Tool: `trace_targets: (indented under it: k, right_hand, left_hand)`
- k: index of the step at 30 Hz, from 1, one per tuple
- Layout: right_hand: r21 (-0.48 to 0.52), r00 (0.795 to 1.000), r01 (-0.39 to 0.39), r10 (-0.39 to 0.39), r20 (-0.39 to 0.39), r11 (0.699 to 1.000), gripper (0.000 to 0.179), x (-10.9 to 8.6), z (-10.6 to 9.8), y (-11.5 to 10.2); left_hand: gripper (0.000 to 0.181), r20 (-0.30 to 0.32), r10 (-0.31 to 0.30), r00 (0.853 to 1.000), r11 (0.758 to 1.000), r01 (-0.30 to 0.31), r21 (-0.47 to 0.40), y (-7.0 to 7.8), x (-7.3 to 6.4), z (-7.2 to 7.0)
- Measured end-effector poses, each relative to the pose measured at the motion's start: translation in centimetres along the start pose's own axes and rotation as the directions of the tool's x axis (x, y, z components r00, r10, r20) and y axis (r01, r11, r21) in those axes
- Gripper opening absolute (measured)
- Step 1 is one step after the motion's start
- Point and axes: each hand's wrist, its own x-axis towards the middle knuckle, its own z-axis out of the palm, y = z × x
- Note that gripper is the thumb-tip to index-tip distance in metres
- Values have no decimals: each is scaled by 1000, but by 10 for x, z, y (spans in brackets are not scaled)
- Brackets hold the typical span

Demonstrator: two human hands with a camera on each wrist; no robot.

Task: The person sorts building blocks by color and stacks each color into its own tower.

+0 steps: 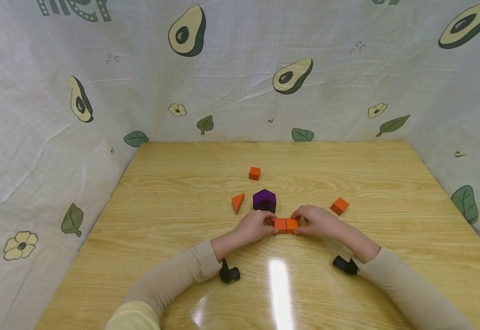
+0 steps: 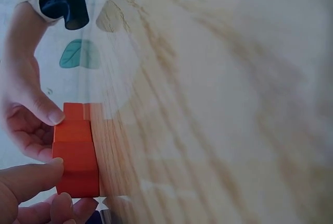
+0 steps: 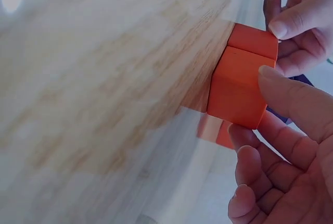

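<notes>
Two orange-red cubes sit side by side on the wooden table, their faces meeting. My left hand pinches the redder left cube between thumb and fingers. From the other side, my right hand pinches the more orange right cube. In the right wrist view the thumb presses the top of the right cube, with fingers along its outer side. Just behind the left hand stands a purple block, its lower part partly covered by that hand.
An orange triangular block lies left of the purple block. Farther back is a red cube, and another orange cube lies beyond the right wrist. A cloth with avocado prints hangs around the table.
</notes>
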Motion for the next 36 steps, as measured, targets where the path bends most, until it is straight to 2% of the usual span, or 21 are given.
trace_targets:
  k: [12, 24, 36]
  right_hand:
    - [-5, 1000, -9, 9, -7, 1000, 29, 1, 1, -2]
    - [5, 1000, 6, -6, -13, 1000, 28, 0, 0, -2]
    - [-2, 1000, 9, -9, -10, 1000, 27, 2, 0, -2]
  left_hand:
    - [34, -5, 15, 1000, 1000, -15, -11, -1, 0, 0]
    - [35, -17, 2, 1000, 997, -3, -71, -4, 0, 3]
    - [33, -32, 29, 999, 999, -30, -32, -4, 0, 3]
